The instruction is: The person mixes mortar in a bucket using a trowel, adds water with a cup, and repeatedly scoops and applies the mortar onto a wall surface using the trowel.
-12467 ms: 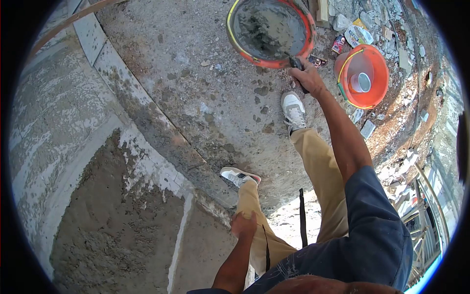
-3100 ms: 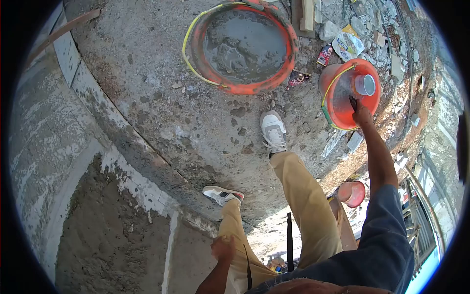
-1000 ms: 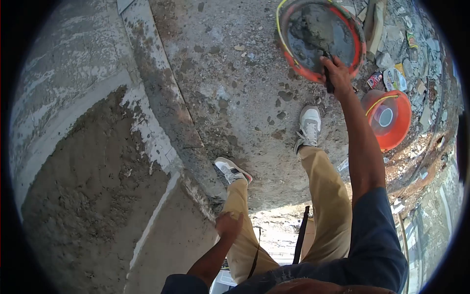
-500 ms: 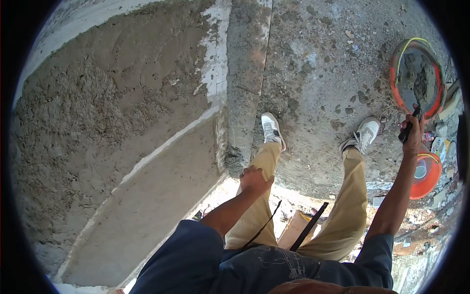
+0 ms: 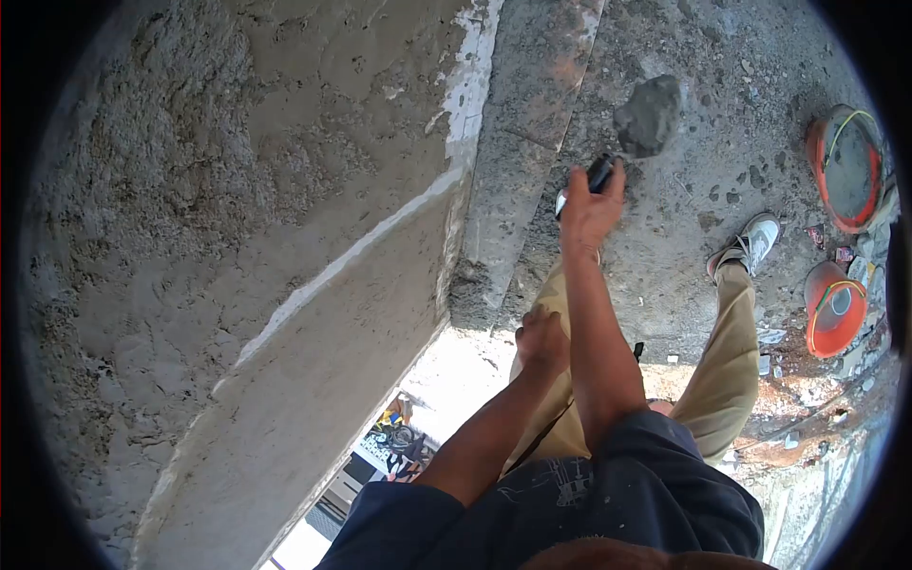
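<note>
My right hand [image 5: 591, 217] is closed around the black handle of a trowel [image 5: 600, 173], held out over the ground. Just past the handle is a lump of wet grey mortar [image 5: 649, 116], which hides the blade. My left hand [image 5: 543, 337] rests on my left knee, fingers laid over the tan trouser leg, holding nothing. To the left rises a wall [image 5: 190, 275] with rough and smoother grey plaster, split by a pale ridge. An orange-rimmed bucket [image 5: 819, 157] with grey mortar inside stands at the far right.
A second orange bucket [image 5: 825, 344] sits nearer me on the right, among rubble and scraps [image 5: 860, 275]. My right shoe [image 5: 760, 239] is planted on the mortar-spattered ground [image 5: 684, 256]. A concrete strip [image 5: 513, 190] runs along the wall's base.
My right hand has swung left with the trowel from the mortar bucket toward the wall, and a mortar lump now shows at the tool. My left hand stays on my knee. The view has shifted.
</note>
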Available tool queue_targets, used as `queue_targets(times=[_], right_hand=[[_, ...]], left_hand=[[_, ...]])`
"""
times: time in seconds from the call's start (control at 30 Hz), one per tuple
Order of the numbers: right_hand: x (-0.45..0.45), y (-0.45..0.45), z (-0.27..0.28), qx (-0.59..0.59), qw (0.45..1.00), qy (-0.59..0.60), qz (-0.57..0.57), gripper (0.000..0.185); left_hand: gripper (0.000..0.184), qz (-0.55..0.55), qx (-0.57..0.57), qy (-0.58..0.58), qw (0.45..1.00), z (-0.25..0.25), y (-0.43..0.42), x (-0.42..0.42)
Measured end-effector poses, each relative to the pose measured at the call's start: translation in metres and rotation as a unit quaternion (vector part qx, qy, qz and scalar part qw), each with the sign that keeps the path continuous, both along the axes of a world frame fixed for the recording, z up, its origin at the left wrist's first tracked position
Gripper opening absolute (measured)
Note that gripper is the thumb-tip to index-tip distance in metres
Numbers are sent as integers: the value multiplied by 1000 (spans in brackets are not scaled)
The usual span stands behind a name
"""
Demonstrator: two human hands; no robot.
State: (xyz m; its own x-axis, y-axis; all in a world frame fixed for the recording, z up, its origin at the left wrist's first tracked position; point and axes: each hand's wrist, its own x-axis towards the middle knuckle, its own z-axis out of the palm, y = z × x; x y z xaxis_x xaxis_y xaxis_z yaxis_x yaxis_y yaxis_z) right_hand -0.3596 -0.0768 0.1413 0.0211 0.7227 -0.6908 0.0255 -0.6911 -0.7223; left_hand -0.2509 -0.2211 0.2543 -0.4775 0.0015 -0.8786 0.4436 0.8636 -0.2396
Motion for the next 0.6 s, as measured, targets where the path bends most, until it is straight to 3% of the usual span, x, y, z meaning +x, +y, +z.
queue_targets(times=[0.03,0.07,0.13,0.2,0.3,0.37,0.4,0.43,0.47,0.53,0.6], right_hand=[[-61,-39,-9,18,998,-49,16,59],[-104,-48,27,-5,985,-101,139,55],[-165,-61,86,-17,971,21,237,51],[-179,-50,161,83,958,76,262,48],[-161,-27,172,73,967,136,204,42],[-129,-22,108,158,969,72,174,44],[-102,-22,68,197,953,-53,224,43],[-67,-25,25,248,898,-208,298,41],[-33,-34,-17,217,844,-325,366,42],[6,-54,-53,28,818,-359,449,44],[11,-101,-67,44,856,-282,431,30]], left_hand=[[74,80,18,-16,996,8,-2,-3],[80,160,35,-36,986,17,-7,-2],[87,189,59,-41,979,21,-23,-4],[86,107,87,-22,990,8,-57,7],[79,26,147,-42,988,-11,-94,29],[77,49,135,-56,988,-10,-78,0],[77,76,112,-64,989,-6,-70,-16],[78,55,99,-41,993,-2,-68,-15],[78,54,96,-40,993,1,-67,-13],[77,42,89,-40,994,5,-64,-18],[66,74,97,-56,991,9,-70,-20]])
